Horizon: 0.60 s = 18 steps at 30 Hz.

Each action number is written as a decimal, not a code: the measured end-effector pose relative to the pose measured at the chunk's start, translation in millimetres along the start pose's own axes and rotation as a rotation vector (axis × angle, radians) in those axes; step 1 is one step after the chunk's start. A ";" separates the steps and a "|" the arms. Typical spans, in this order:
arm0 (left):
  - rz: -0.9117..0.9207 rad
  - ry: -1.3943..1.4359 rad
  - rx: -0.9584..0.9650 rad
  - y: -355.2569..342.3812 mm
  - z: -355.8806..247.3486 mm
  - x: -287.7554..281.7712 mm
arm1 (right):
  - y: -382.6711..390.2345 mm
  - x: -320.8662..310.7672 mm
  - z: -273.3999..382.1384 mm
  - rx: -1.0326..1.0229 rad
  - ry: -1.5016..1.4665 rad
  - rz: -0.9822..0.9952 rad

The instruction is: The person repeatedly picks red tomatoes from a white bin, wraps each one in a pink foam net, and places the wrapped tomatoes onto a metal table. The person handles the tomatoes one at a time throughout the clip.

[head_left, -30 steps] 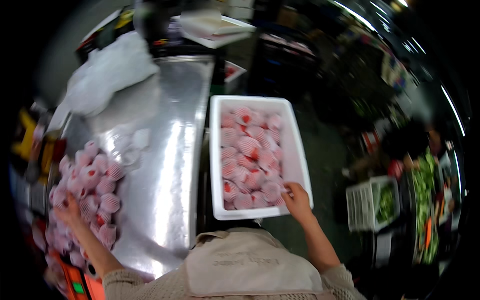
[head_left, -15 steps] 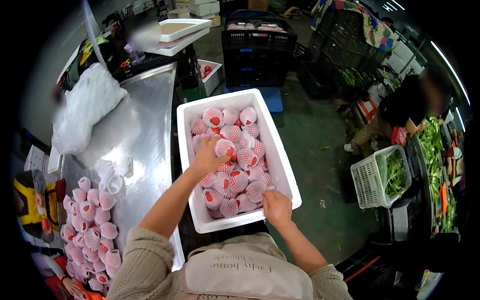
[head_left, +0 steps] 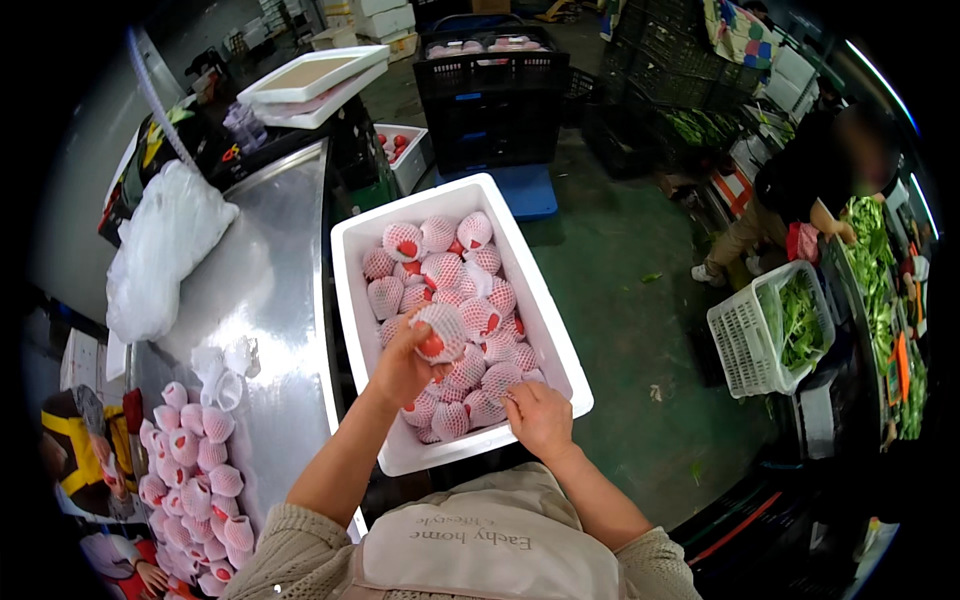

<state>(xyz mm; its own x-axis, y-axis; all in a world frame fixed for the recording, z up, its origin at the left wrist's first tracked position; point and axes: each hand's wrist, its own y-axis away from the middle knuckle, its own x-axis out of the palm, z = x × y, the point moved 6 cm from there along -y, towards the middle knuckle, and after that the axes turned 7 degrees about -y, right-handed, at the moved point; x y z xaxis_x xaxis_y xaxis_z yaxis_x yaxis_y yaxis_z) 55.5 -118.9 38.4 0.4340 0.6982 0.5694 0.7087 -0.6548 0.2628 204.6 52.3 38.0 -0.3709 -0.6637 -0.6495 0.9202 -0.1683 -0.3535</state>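
Observation:
My left hand point(head_left: 400, 368) grips a red fruit point(head_left: 438, 333) in a white foam net, raised over the white foam box point(head_left: 571, 369). Rows of similar netted fruit point(head_left: 440, 233) fill the box. My right hand point(head_left: 538, 418) is closed at the box's lower right, fingertips curled against the fruit there; what they hold is hidden. Left of the box, a pile of netted fruit point(head_left: 186, 450) lies on a steel table point(head_left: 282, 300), near loose empty nets point(head_left: 215, 370) and a large clear plastic bag point(head_left: 160, 255).
Co-workers sit or stand at left point(head_left: 80, 450) and right point(head_left: 800, 175), beside greens point(head_left: 870, 280). A white basket of greens point(head_left: 745, 355) is at right on green floor point(head_left: 650, 430). Black crates point(head_left: 490, 120) and foam trays point(head_left: 305, 85) stand at the back.
My left hand went from the pile on the table into the box and now lifts a netted fruit. My right hand moved left from the box's right edge onto the fruit.

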 end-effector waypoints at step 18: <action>-0.040 0.200 0.116 112.3 -23.3 50.2 | -21.1 -7.6 101.4 0.574 -1.485 0.206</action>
<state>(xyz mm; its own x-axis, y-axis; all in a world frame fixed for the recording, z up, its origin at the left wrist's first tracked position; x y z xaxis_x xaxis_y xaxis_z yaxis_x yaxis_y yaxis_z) 143.9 -164.1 114.6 0.2936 0.6444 0.7061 0.7874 -0.5819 0.2037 200.8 -13.0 118.7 -0.1111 -0.7371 0.6666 0.9867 -0.0017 0.1625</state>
